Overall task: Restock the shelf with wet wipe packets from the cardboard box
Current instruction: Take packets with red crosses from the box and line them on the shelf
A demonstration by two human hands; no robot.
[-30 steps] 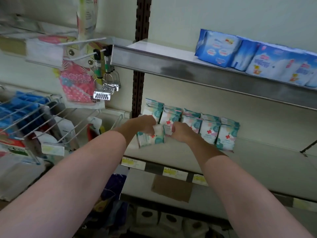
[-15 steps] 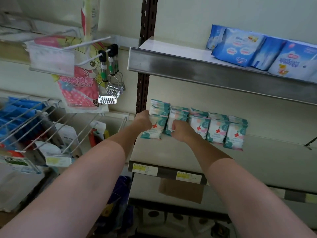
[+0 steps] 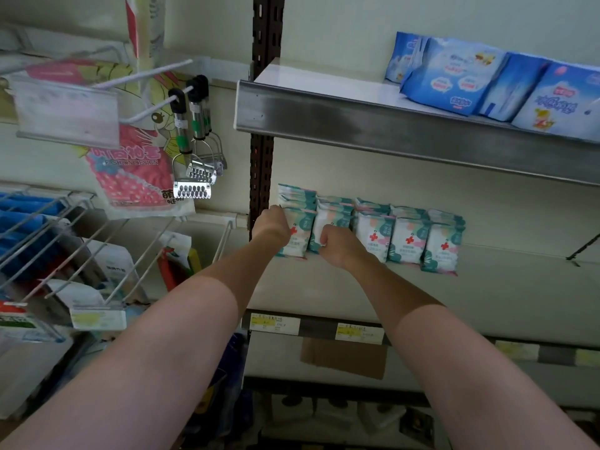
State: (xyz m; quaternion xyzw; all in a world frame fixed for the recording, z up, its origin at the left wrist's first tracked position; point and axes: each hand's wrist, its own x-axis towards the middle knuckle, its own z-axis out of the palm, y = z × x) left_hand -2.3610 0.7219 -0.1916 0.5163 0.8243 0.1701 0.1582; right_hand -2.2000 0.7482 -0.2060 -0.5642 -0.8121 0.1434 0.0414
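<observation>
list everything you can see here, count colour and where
wet wipe packets: five front rows with more stacked behind, white and teal with a red cross, standing at the back left of the middle shelf
middle shelf: one, pale grey, yellow price labels on its front edge
upper shelf: one, metal
blue packs: several, blue and white, right part of the upper shelf
metal tools: about three, silver, black handles, hanging on a hook at left
pink bag: one, pink and yellow, hanging behind the tools
wire rack: one, white, far left
cardboard piece: one, brown, below the middle shelf
left hand: on the leftmost front packet
right hand: fingers curled, at the second row
</observation>
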